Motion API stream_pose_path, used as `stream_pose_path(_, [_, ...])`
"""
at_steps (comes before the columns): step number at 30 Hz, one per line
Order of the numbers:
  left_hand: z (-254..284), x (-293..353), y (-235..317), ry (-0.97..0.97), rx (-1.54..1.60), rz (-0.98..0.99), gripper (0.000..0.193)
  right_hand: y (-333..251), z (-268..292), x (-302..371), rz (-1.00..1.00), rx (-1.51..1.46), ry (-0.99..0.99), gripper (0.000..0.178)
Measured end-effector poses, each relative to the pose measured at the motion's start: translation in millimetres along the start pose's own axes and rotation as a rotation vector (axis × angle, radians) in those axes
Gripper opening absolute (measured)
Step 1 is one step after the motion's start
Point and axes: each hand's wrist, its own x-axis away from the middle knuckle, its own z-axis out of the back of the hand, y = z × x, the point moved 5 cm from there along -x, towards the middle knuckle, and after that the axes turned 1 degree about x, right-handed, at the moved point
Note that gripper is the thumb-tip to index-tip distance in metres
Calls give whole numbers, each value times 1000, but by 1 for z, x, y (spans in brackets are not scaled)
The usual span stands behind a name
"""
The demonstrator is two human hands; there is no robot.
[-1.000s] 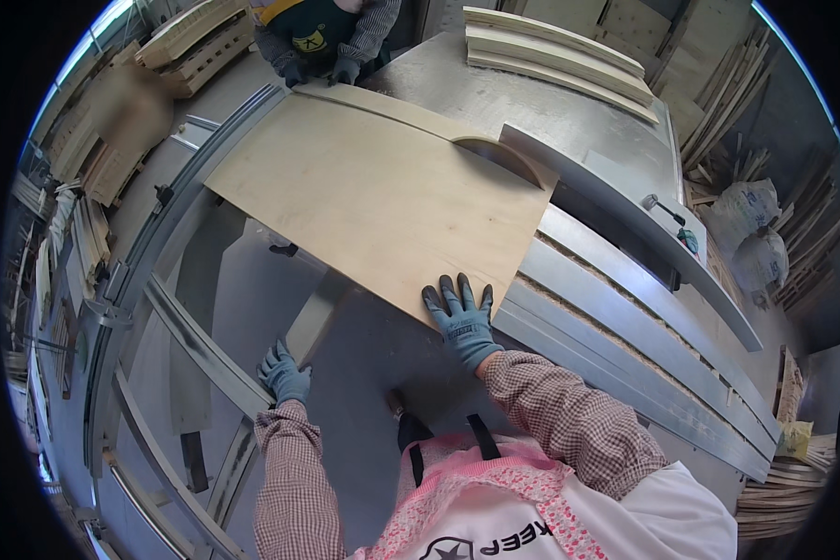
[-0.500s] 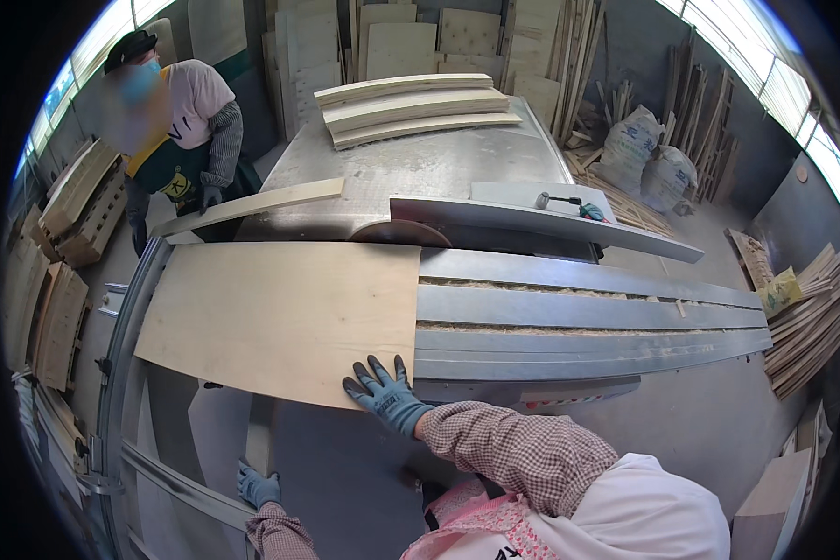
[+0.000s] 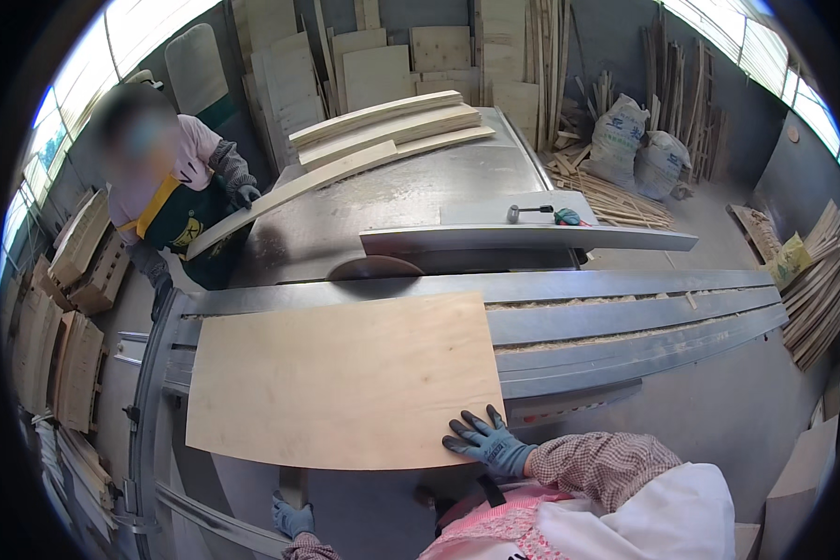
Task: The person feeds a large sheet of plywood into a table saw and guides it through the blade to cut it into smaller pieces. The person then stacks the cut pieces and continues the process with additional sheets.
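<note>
A plywood sheet (image 3: 336, 373) lies on the ribbed metal sliding table (image 3: 616, 322), its near edge overhanging toward me. My right hand (image 3: 488, 443), in a blue-grey glove with dark fingertips, rests flat with fingers spread on the sheet's near right corner. Below the near edge, my left hand (image 3: 293, 516), gloved alike, is curled at the end of a grey metal bar (image 3: 293, 483). Beyond the sheet's far edge, a round saw blade (image 3: 375, 269) stands up from the saw table (image 3: 299, 229), apart from the wood.
Across the saw, a co-worker (image 3: 191, 187) holds a long wood strip (image 3: 289, 199) reaching toward stacked boards (image 3: 383, 131). A metal fence (image 3: 523, 239) lies right of the blade. A metal rail (image 3: 145, 420) runs at left. Sacks (image 3: 618, 140) and wood offcuts (image 3: 817, 289) stand at right.
The plywood sheet has come back toward me and right, away from the blade, with my right hand on it. The co-worker's strip has swung up toward the stacked boards. The view has shifted.
</note>
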Motion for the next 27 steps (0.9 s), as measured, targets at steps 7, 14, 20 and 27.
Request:
stream_pose_path(7, [-20,-20,-31,38,178,-78,99,-4,2,-4,-6,-95,42,69])
stream_pose_path(14, [-8,-16,-6,-114,-22,56,95,-8,3,-9,-50,-5,8,61])
stream_pose_path(20, [-20,-36,-38,-16,158,-148,69,-14,18,-19,-75,14,-63,61])
stream_pose_path(27, [-8,-29,-35,90,-19,-134,60,-24,27,-30,-102,-32,-61,82])
